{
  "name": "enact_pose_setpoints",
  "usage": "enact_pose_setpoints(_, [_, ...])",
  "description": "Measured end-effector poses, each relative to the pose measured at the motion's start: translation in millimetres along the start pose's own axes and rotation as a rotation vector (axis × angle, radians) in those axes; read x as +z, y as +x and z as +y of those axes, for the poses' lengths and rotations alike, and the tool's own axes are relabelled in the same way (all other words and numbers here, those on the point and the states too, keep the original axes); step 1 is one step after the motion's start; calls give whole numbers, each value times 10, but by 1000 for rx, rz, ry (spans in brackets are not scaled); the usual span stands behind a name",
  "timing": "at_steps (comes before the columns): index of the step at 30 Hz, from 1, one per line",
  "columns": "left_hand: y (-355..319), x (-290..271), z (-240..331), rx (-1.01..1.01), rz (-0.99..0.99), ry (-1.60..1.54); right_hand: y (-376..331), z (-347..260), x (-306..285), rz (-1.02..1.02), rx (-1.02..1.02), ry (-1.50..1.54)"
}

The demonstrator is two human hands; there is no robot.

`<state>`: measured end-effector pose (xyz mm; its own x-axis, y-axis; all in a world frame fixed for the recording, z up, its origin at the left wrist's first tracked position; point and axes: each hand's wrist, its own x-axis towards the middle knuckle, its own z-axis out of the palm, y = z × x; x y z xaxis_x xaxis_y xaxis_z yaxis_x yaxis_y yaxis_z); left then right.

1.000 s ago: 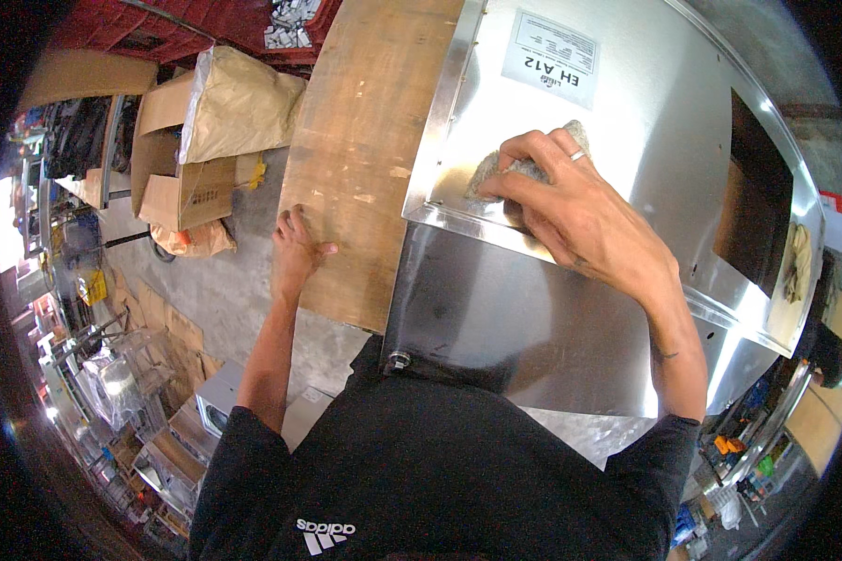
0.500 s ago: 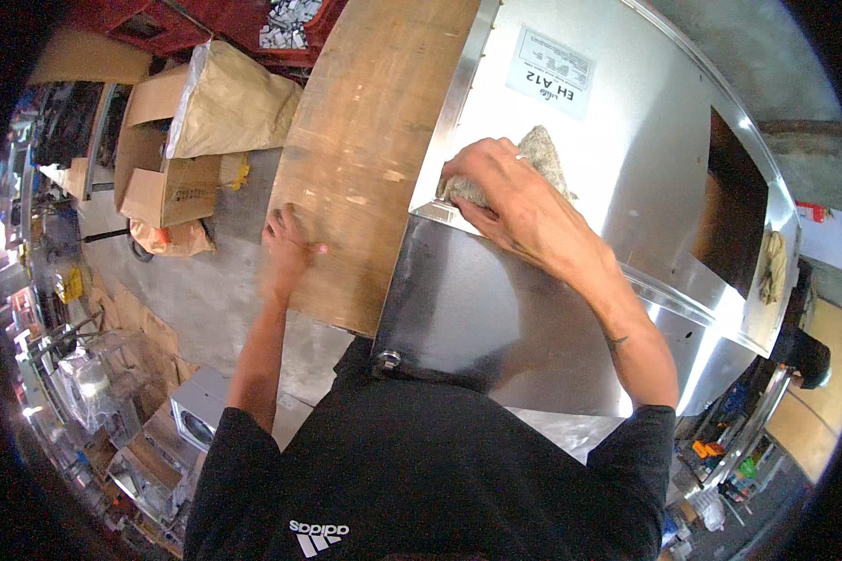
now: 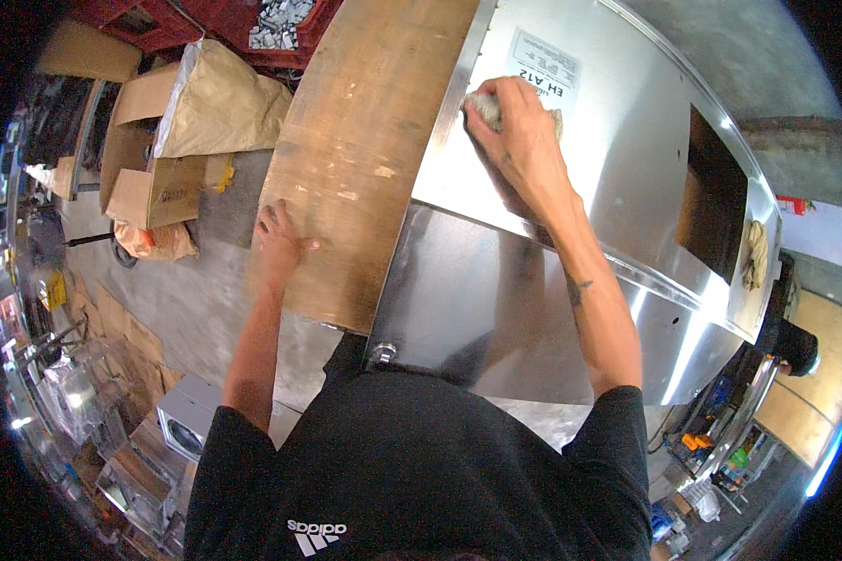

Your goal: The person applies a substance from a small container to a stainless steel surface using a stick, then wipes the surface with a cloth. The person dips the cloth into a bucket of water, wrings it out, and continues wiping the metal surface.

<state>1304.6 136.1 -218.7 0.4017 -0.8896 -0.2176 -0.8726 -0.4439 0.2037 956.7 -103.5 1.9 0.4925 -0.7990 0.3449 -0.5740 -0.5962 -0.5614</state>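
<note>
My right hand (image 3: 519,136) is closed over a crumpled greyish rag (image 3: 484,110) and presses it to the pale upper panel of a stainless steel cabinet (image 3: 617,150). Part of the rag is hidden under the fingers. Just beyond the hand sits a printed label (image 3: 545,64), its near side partly covered by my fingers. My left hand (image 3: 281,248) rests on the left edge of a brown wooden board (image 3: 360,159), fingers apart, holding nothing. The board lies along the cabinet's left side. Nearest my body is the cabinet's darker shiny panel (image 3: 477,290), with a small round metal fitting (image 3: 384,352) at its corner.
A rectangular opening (image 3: 711,196) cuts into the cabinet at right, with a yellowish cloth (image 3: 756,252) beyond it. On the floor at left stand a cardboard box (image 3: 168,192) and a tan sack (image 3: 220,103). A red crate (image 3: 229,28) of small metal pieces is at the far left.
My right hand has moved the rag away from the panel's near edge, up to the label. My left hand stays on the board's edge. The whole view has shifted slightly.
</note>
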Motion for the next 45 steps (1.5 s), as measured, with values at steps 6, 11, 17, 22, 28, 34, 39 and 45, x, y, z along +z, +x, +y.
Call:
enact_pose_setpoints(6, [29,155,-71,-19,20,41,-42,-215,-16,-76,45,47])
enact_pose_setpoints(11, [61,263,-201,29,91,41,-340,-449,-194,-358,-54,165])
enact_pose_setpoints(17, [-22,79,15,-34,37,0,-428,-613,-156,-199,200,103])
enact_pose_setpoints(22, [-15,98,24,-81,6,48,-364,-463,12,-88,55,29])
enact_pose_setpoints(28, [-27,116,-7,-51,14,50,596,365,-19,45,-34,-115])
enact_pose_setpoints(34, [14,41,95,-62,-8,38,857,667,58,138,1,-60])
enact_pose_setpoints(39, [27,247,-156,10,17,88,122,50,-3,-106,-17,7])
enact_pose_setpoints(45, [-47,194,-212,114,39,124,-114,-191,-66,-179,-58,66])
